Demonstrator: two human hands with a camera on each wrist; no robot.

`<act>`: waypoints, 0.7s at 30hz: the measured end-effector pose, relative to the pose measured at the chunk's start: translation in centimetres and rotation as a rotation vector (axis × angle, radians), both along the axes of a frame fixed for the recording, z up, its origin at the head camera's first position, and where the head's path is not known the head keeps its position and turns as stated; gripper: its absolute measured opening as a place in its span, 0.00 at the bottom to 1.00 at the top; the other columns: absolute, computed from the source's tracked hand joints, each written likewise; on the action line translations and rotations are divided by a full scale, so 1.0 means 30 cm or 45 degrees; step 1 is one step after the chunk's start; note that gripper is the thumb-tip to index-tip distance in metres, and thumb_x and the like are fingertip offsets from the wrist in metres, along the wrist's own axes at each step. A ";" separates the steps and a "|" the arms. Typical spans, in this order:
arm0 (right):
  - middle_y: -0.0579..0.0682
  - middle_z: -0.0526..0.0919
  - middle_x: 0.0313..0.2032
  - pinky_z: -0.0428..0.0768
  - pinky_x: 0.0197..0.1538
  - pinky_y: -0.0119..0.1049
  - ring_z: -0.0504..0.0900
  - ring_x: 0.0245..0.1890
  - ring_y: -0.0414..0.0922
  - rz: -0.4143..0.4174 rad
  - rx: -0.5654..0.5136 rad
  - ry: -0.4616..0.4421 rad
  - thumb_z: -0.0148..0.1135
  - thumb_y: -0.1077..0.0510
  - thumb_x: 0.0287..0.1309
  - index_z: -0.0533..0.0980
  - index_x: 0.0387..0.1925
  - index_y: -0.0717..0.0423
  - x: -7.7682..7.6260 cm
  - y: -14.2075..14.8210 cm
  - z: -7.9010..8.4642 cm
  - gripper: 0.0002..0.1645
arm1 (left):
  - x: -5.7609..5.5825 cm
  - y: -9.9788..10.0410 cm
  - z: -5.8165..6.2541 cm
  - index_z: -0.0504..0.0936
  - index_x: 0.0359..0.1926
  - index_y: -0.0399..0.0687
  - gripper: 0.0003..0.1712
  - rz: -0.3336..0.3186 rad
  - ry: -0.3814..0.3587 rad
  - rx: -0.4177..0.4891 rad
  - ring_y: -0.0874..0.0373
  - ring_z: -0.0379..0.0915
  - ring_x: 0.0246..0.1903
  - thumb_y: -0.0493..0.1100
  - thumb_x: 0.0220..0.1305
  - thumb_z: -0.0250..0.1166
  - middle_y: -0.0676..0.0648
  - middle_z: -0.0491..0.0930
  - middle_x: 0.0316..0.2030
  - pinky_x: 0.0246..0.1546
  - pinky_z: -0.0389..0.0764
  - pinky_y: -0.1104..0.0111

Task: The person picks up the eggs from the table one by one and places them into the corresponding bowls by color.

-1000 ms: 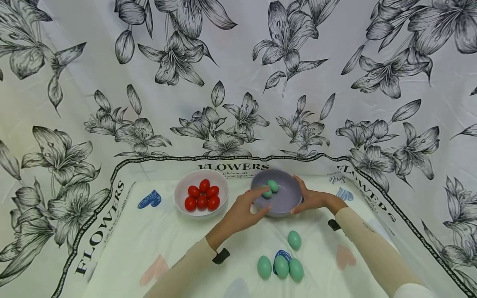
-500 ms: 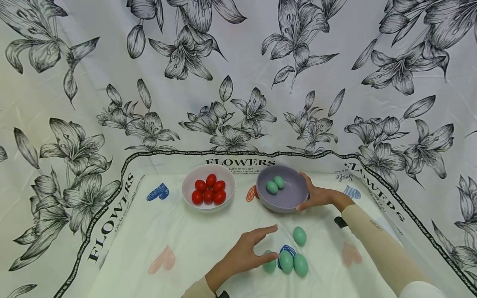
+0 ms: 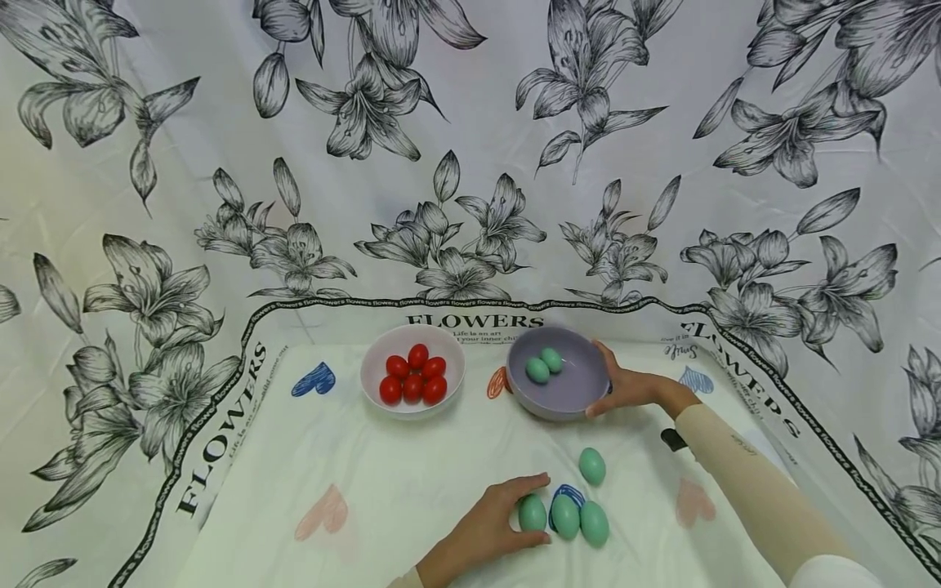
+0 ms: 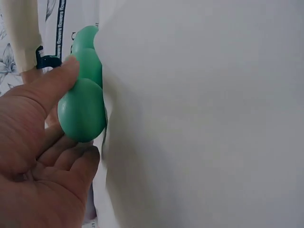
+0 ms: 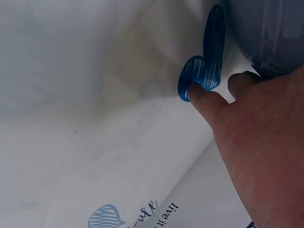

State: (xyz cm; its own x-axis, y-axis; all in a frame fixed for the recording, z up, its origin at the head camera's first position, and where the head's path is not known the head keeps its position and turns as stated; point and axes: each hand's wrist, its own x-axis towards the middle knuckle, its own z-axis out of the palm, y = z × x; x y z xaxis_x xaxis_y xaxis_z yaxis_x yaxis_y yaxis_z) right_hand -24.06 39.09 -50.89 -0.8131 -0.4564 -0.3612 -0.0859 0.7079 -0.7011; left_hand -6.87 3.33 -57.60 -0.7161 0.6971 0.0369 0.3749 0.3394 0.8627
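A purple bowl [image 3: 559, 400] stands at the back of the table with two green eggs [image 3: 537, 370] inside. My right hand [image 3: 628, 387] holds its right side, fingers toward the back and thumb along the front. Nearer me, my left hand [image 3: 491, 523] is low over the table, thumb and fingers spread either side of the leftmost green egg [image 3: 532, 514]. In the left wrist view, a gap shows between that egg [image 4: 81, 111] and the lower fingers [image 4: 88, 159]. Two more green eggs [image 3: 565, 517] lie just right of it, and another egg [image 3: 591, 466] lies farther back.
Left of the purple bowl stands a pale pink bowl [image 3: 412, 414] holding several red egg-shaped pieces [image 3: 413, 388]. A white cloth [image 3: 397, 474] printed with hearts covers the table, and a floral cloth [image 3: 485, 106] rises behind it.
My left hand has left the purple bowl and come down toward me to the leftmost egg on the table. Two eggs remain in the bowl; my right hand stays at its side.
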 end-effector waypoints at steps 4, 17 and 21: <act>0.75 0.34 0.80 0.56 0.76 0.71 0.49 0.79 0.74 0.010 0.016 0.004 0.82 0.41 0.53 0.14 0.80 0.52 0.001 0.002 -0.003 0.90 | 0.004 -0.007 -0.001 0.72 0.77 0.56 0.44 0.014 -0.037 -0.049 0.60 0.67 0.73 0.58 0.63 0.77 0.59 0.71 0.74 0.74 0.70 0.61; 0.75 0.34 0.80 0.56 0.77 0.70 0.49 0.79 0.74 -0.002 0.006 0.005 0.82 0.41 0.52 0.15 0.80 0.51 0.002 0.001 -0.009 0.90 | 0.005 -0.006 -0.016 0.73 0.76 0.55 0.42 -0.016 0.069 -0.116 0.60 0.71 0.71 0.53 0.64 0.78 0.58 0.74 0.72 0.71 0.73 0.64; 0.75 0.35 0.80 0.56 0.76 0.71 0.49 0.79 0.74 -0.008 0.010 0.010 0.83 0.43 0.51 0.15 0.80 0.52 0.001 0.004 -0.008 0.90 | 0.000 -0.006 -0.023 0.74 0.75 0.57 0.42 0.006 0.056 -0.107 0.61 0.71 0.70 0.53 0.63 0.79 0.59 0.75 0.71 0.71 0.74 0.65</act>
